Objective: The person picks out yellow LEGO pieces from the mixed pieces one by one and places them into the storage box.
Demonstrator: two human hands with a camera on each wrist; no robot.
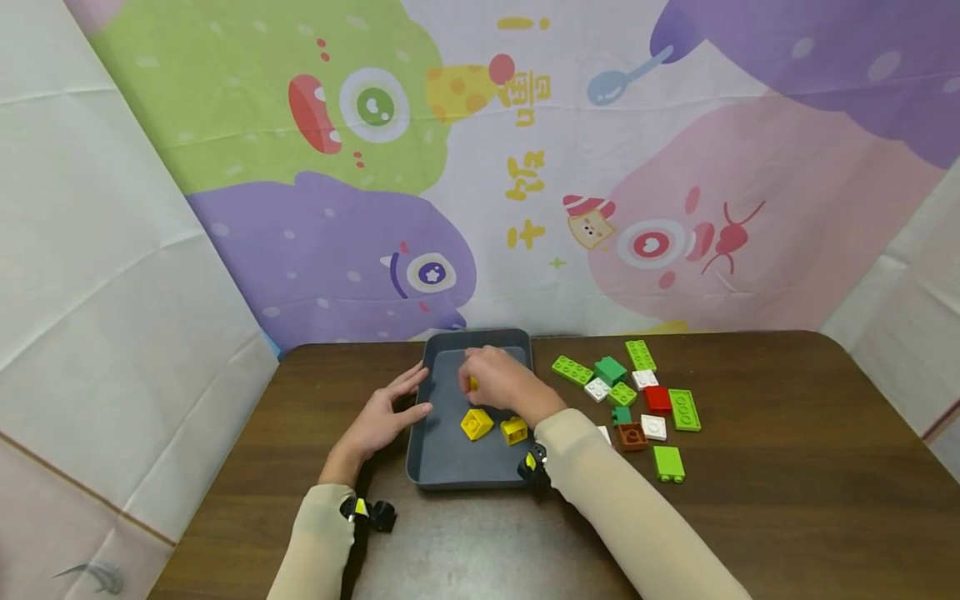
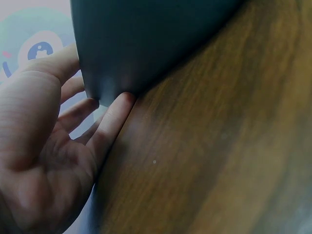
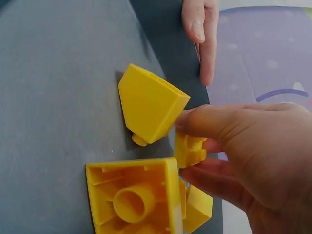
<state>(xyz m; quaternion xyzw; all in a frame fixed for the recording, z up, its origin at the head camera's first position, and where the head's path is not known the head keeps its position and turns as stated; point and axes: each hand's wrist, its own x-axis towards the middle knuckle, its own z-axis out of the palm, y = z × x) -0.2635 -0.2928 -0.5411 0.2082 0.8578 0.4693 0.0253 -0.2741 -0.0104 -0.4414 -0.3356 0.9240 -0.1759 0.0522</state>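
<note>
A dark grey tray [image 1: 442,467] stands on the wooden table. My right hand [image 1: 498,379] is over its far part, pinching a small yellow toy brick [image 3: 189,148] between thumb and fingers. Close to that hand in the tray lie a sloped yellow brick [image 3: 151,102] and a square yellow brick [image 3: 168,209] with its hollow underside showing. Part of another yellow brick [image 3: 199,208] shows behind the square one. My left hand [image 1: 378,423] rests at the tray's left side, fingers extended, with fingertips against the outer wall in the left wrist view.
Right of the tray, loose bricks are scattered: several green ones, such as a light green brick [image 1: 669,463], white ones, a red brick [image 1: 658,399] and a brown brick [image 1: 632,437]. My right forearm partly covers a white piece. A patterned cloth [image 1: 525,292] hangs behind the table.
</note>
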